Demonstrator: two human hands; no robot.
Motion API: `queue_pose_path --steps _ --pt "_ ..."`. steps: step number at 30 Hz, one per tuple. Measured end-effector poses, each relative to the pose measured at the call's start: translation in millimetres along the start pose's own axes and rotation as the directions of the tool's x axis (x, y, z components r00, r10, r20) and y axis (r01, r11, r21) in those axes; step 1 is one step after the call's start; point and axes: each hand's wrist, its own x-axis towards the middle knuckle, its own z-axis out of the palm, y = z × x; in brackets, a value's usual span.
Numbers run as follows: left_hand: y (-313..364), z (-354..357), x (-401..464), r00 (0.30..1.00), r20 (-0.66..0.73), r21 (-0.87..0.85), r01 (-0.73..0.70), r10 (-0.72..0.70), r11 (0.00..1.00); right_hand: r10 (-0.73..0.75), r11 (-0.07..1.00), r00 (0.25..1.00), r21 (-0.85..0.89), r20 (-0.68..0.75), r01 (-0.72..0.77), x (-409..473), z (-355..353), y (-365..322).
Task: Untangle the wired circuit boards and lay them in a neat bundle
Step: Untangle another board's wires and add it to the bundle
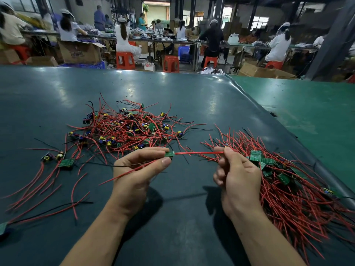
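Observation:
A small green circuit board is pinched between the thumb and fingers of my left hand. Its red wires stretch straight to the right, where my right hand pinches them between thumb and forefinger. More red and black leads from the board trail back across my left palm. A tangled pile of boards and red wires lies on the dark table just beyond my hands. To the right lies a bundle of boards with their wires running roughly the same way.
A few loose wired boards lie at the left on the dark green table mat. A lighter green table adjoins at the right. Beyond the far edge, people sit on red stools at benches among cardboard boxes.

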Motion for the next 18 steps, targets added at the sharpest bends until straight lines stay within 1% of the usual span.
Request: queue_pose_path --steps 3,4,5,6,7,8,10,12,14,15,16,18 --pt "6.9 -4.3 4.9 0.998 -0.053 -0.223 0.025 -0.038 0.974 -0.005 0.99 0.993 0.136 -0.12 0.022 6.3 -4.6 -5.8" --pt "9.6 -6.2 6.2 0.996 -0.083 -0.274 0.014 -0.038 0.962 -0.02 0.988 0.99 0.146 -0.139 0.04 8.3 -7.0 -8.1" --pt "10.9 -7.0 7.3 0.994 -0.106 -0.291 0.007 -0.04 0.957 -0.04 0.995 0.992 0.09 -0.119 0.051 7.4 -7.5 -9.2" --pt "10.6 -5.5 6.9 0.993 -0.111 -0.291 0.016 -0.05 0.957 -0.052 0.998 0.998 -0.024 -0.047 0.051 3.9 -6.5 -6.8" --pt "9.4 -2.7 5.4 0.992 -0.107 -0.281 0.034 -0.067 0.959 -0.038 0.987 0.997 -0.153 0.069 0.048 -3.0 -3.2 -2.2" --pt "7.6 1.6 3.3 0.993 -0.086 -0.268 0.06 -0.085 0.962 -0.005 0.965 0.98 -0.257 0.201 0.058 -11.1 0.3 3.6" --pt "3.9 9.0 0.1 0.99 -0.014 -0.228 0.131 -0.138 0.965 0.069 0.938 0.899 -0.336 0.433 0.09 -25.0 8.5 12.5" --pt "0.2 10.4 -1.4 0.977 0.035 -0.207 0.211 -0.209 0.955 0.064 0.928 0.818 -0.335 0.571 0.162 -30.5 9.3 16.3" --pt "-0.9 10.2 -1.7 0.969 0.07 -0.146 0.243 -0.235 0.959 0.016 0.94 0.778 -0.275 0.628 0.203 -30.8 7.9 13.6" --pt "-1.5 10.5 -1.9 0.97 0.086 -0.095 0.236 -0.229 0.967 -0.01 0.943 0.773 -0.251 0.635 0.219 -31.4 6.7 12.0" --pt "-1.5 11.3 -2.1 0.972 0.086 -0.039 0.224 -0.22 0.974 -0.034 0.935 0.774 -0.254 0.632 0.248 -32.3 6.0 11.2" --pt "-3.0 10.6 -1.3 0.976 0.064 0.048 0.204 -0.207 0.978 -0.058 0.882 0.788 -0.338 0.614 0.328 -34.5 5.3 11.0"
